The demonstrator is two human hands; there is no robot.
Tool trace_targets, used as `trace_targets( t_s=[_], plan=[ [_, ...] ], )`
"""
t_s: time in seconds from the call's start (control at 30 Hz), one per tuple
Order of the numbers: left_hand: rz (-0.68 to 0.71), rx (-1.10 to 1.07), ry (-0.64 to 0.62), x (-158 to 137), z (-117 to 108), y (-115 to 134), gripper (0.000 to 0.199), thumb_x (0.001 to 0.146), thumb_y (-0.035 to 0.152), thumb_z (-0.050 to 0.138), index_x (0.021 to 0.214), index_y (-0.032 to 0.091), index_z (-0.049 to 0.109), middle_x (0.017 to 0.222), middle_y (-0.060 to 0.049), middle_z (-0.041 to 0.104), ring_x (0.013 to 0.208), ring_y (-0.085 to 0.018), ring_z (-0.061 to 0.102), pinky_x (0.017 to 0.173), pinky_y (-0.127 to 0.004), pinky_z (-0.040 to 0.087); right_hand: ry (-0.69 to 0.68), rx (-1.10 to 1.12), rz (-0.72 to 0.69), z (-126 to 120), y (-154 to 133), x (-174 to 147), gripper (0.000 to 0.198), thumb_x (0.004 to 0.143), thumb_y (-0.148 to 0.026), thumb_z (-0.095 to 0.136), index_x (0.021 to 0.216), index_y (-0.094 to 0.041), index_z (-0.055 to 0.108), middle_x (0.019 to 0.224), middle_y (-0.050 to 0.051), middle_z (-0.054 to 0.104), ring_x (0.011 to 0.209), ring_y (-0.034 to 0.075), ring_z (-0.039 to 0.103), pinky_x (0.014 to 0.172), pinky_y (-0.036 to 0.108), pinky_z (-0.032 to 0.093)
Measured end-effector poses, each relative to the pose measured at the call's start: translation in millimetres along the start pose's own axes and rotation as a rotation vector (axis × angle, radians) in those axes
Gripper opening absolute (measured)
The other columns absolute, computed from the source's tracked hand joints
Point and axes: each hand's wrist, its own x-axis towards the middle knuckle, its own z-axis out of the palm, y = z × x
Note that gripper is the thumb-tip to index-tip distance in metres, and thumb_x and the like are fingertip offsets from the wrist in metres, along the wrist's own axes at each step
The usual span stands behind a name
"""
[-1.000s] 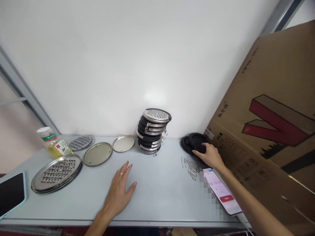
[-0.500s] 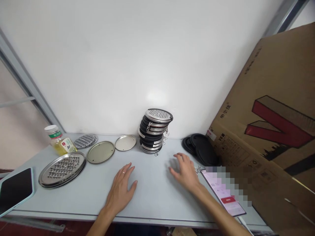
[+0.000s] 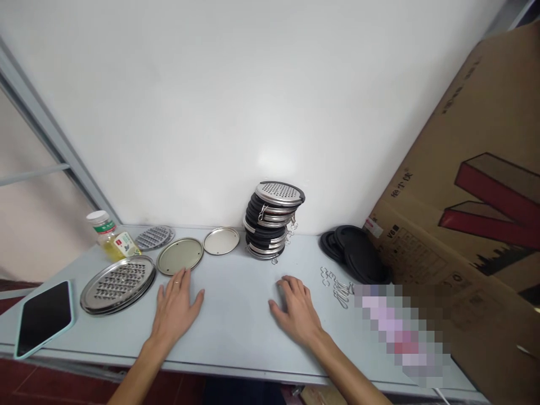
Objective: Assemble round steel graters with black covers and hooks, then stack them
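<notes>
My left hand (image 3: 176, 309) is open, fingers spread, its fingertips at the near edge of a round olive-gold metal disc (image 3: 179, 257). Whether it touches the disc I cannot tell. To its left lies a pile of round metal grater plates (image 3: 120, 284). My right hand (image 3: 298, 315) is open and holds nothing, thumb and fingers apart, above the bare middle of the table. Behind it leans a tall stack of round graters (image 3: 276, 194) with black rims and wire hooks. Loose wire hooks (image 3: 341, 292) lie to its right, near several black round pieces (image 3: 365, 256).
A silver disc (image 3: 220, 241) and more grater plates (image 3: 154, 237) lie along the wall. A jar (image 3: 112, 239) and a phone (image 3: 45, 319) are at left. A blurred-out device (image 3: 400, 337) lies at right, beside a big cardboard box (image 3: 455, 225).
My left hand has moved left and forward to the olive-gold disc. My right hand has shifted left and nearer to me, uncovering the loose hooks. The view has turned slightly.
</notes>
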Motion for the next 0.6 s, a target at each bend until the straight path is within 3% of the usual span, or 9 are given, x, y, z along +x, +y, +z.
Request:
trace_targets(
  t_s=[0.17,0.33,0.6],
  plan=[
    [0.009,0.042,0.002,13.9,-6.3,-1.4,0.055,0.096,0.039,0.036,0.139,0.006,0.048,0.140,-0.020,0.054,0.129,-0.035,0.046,0.103,-0.052,0.037,-0.006,0.005,0.016,1.0,-1.5,0.7,0.028,0.088,-0.032,0.057,0.114,-0.023,0.054,0.124,0.010,0.056,0.119,0.030,0.049,0.101,0.049,0.039],
    [0.018,0.024,-0.065,38.1,-16.6,-5.5,0.040,0.095,0.029,0.036,0.119,0.016,0.065,0.118,-0.014,0.068,0.114,-0.032,0.059,0.095,-0.048,0.041,-0.017,0.020,0.030,-0.1,-2.0,1.7,0.027,0.088,-0.032,0.057,0.113,-0.024,0.054,0.122,0.010,0.055,0.117,0.030,0.049,0.101,0.049,0.038],
    [0.099,-0.032,-0.155,50.6,-24.2,-7.4,0.036,0.094,0.030,0.039,0.103,0.023,0.073,0.100,-0.008,0.075,0.093,-0.027,0.070,0.077,-0.035,0.049,-0.002,0.032,0.030,-0.2,-1.5,2.5,0.028,0.087,-0.032,0.059,0.113,-0.024,0.054,0.120,0.009,0.057,0.116,0.029,0.051,0.100,0.048,0.040]
  ],
)
